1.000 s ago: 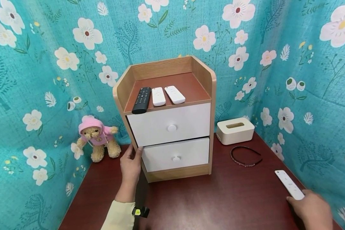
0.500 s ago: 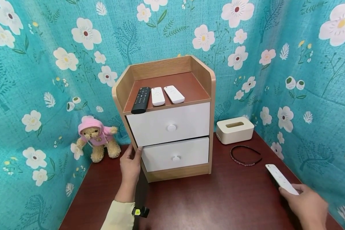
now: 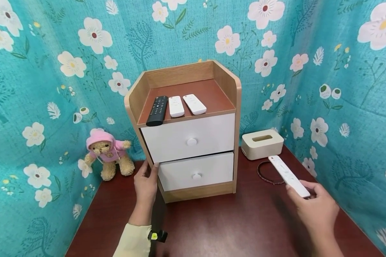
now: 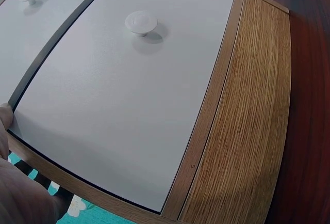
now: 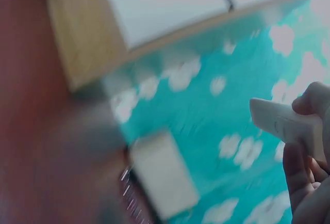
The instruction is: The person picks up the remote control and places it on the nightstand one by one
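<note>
In the head view a small wooden cabinet [image 3: 183, 198] with two white drawers stands mid-table. My left hand [image 3: 146, 185] rests against its left side, the thumb on the front edge near the gap between the drawers. Behind the side edge, the fingers partly show in the left wrist view. At the right, my right hand [image 3: 315, 203] holds a white remote control [image 3: 288, 175] above the table, between thumb and fingers. On the cabinet's top lie a black remote [image 3: 157, 110] and two white remotes, one in the middle [image 3: 176, 106] and another at right [image 3: 194, 104], side by side.
A cream tissue box [image 3: 262, 144] stands right of the cabinet. The dark headband [image 3: 266, 175] in front of it is partly hidden by the held remote. A teddy bear [image 3: 109, 151] in a pink hoodie sits at left. Floral curtains [image 3: 180, 43] enclose the table.
My right hand has carried the white remote leftward and up, off the table's right side toward the headband and tissue box. The left hand stays at the cabinet's side.
</note>
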Available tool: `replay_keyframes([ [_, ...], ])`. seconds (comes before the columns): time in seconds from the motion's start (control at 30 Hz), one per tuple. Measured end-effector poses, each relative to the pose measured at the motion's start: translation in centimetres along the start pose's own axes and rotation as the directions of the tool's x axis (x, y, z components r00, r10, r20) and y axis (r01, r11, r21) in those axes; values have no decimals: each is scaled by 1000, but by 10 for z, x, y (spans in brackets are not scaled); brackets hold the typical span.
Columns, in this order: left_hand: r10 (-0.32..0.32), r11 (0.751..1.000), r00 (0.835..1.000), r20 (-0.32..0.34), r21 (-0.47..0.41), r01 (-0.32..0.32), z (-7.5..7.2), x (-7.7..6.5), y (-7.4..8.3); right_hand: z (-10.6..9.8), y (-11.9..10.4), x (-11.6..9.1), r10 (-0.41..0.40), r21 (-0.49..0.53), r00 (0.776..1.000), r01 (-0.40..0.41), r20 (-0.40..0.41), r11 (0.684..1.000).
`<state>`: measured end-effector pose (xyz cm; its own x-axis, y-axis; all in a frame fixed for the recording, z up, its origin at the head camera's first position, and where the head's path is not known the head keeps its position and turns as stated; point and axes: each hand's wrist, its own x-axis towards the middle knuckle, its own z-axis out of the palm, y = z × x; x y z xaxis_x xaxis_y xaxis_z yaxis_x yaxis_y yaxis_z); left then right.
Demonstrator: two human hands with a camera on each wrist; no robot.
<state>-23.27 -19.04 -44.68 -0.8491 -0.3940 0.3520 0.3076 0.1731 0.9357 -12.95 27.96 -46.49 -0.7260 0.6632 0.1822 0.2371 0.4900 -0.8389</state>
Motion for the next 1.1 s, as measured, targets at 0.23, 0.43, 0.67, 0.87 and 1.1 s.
replay_keyframes([
  [0.23,5,1000,1000,10,-10,-5,0,0,-1,-9,-68,-25,-134,237,989,146,-67,960],
  [0.43,-4,1000,1000,1,-2,4,-1,0,-1,-14,-131,-40,-333,420,934,356,-131,835],
  [0.67,-10,1000,1000,-3,20,10,0,-1,-3,-2,-195,-40,-415,465,891,451,-185,762],
  [0.87,-20,1000,1000,-11,7,20,0,0,-2,28,-239,-28,-472,396,853,521,-221,756],
  [1.1,-30,1000,1000,9,9,30,-2,-1,-3,50,-279,-15,-489,321,849,528,-199,786],
])
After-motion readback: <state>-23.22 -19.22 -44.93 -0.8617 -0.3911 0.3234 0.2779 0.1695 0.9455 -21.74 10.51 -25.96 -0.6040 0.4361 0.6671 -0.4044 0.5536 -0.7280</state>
